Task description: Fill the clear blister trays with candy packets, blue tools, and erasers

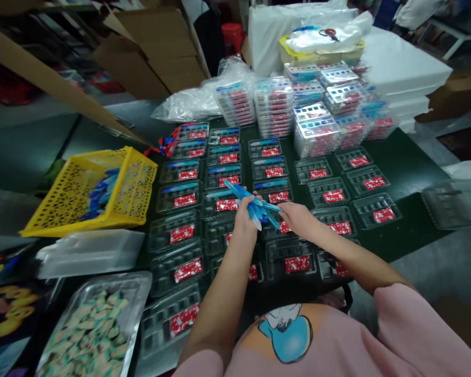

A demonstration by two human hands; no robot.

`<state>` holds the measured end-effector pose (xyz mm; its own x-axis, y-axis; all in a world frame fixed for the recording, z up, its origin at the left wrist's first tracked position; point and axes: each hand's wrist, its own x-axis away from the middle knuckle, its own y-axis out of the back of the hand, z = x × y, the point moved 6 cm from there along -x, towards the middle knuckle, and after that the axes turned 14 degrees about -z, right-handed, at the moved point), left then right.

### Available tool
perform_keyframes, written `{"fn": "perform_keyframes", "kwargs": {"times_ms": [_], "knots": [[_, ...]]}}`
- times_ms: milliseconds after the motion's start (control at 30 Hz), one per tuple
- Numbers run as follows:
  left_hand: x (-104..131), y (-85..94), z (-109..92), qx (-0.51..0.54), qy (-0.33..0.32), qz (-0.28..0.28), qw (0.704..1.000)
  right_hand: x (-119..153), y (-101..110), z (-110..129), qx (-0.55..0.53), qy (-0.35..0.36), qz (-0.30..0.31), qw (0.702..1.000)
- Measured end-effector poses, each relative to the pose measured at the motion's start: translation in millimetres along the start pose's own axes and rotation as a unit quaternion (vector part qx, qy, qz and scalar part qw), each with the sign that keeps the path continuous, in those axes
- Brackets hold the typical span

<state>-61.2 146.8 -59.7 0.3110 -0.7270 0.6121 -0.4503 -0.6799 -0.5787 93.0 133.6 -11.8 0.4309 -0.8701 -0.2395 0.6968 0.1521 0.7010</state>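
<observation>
My left hand [245, 214] is closed round a bunch of blue and turquoise pens [259, 209], which fan out at several angles. My right hand [294, 215] pinches the end of one pen at the right side of the bunch. Below and around both hands lie rows of clear plastic trays [180, 228], each with a red-and-white patterned packet [188, 269] in it. Trays in the farther left and middle rows also hold a blue pen [222, 169] along the top slot. My forearms cover parts of the nearest trays.
A yellow basket [135, 193] with more blue pens stands at left. Near it are a stack of clear covers [94, 256] and a metal tray rim [141, 293] round many small pale-green pieces. Stacked filled packs [317, 133] and plastic bags [192, 102] line the table's back.
</observation>
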Motion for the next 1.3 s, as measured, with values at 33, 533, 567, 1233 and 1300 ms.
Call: {"fn": "perform_keyframes", "kwargs": {"times_ms": [33,533,567,1233,1300], "knots": [[-3,-2.3,1,0.007,0.002,0.002,1.0,1,10,-10,0.024,0.005,-0.008,1.0],[-2,-55.2,37,0.013,0.047,0.043,0.998,-113,87,-202,0.258,-0.027,-0.11,0.959],[-2,-57.3,39,0.014,0.048,0.045,0.998,-117,83,-205,0.262,-0.021,-0.103,0.959],[-18,-103.3,96,-0.014,0.034,0.079,0.996,-8,58,-122,-0.266,-0.156,0.075,0.948],[-19,-108.7,96,-0.02,0.017,0.078,0.997,-7,84,-138,-0.187,-0.13,0.065,0.972]]}}
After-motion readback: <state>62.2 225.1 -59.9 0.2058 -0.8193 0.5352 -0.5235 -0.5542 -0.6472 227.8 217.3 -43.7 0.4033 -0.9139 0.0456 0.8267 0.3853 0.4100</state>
